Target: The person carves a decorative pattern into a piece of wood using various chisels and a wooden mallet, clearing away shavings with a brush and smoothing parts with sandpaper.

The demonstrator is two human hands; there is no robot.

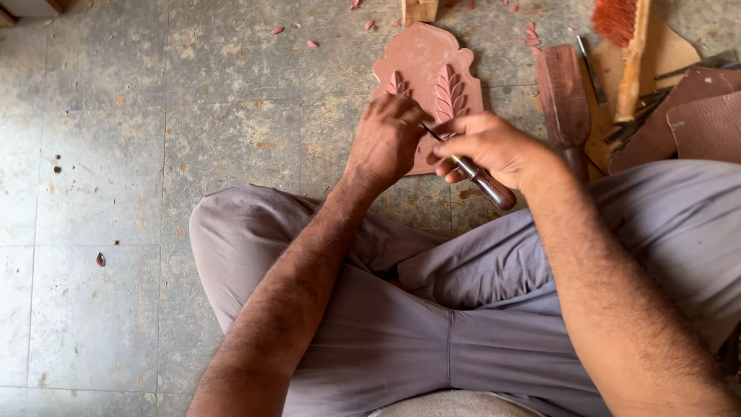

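A reddish-brown carved panel point(427, 66) with a scalloped top and raised leaf shapes lies flat on the tiled floor ahead of my crossed legs. My left hand point(384, 141) presses down on its lower left part, fingers curled over the carving. My right hand point(494, 149) grips a carving chisel point(482, 181) with a dark wooden handle. The thin metal blade points left toward my left hand and meets the panel beside the taller leaf motif.
A wooden mallet point(564, 93) lies right of the panel. A brush with orange bristles point(624, 31), several metal tools and brown leather pieces point(706, 116) sit at the far right. Small reddish chips point(532, 35) are scattered on the grey floor. A wood block point(419, 9) stands behind the panel.
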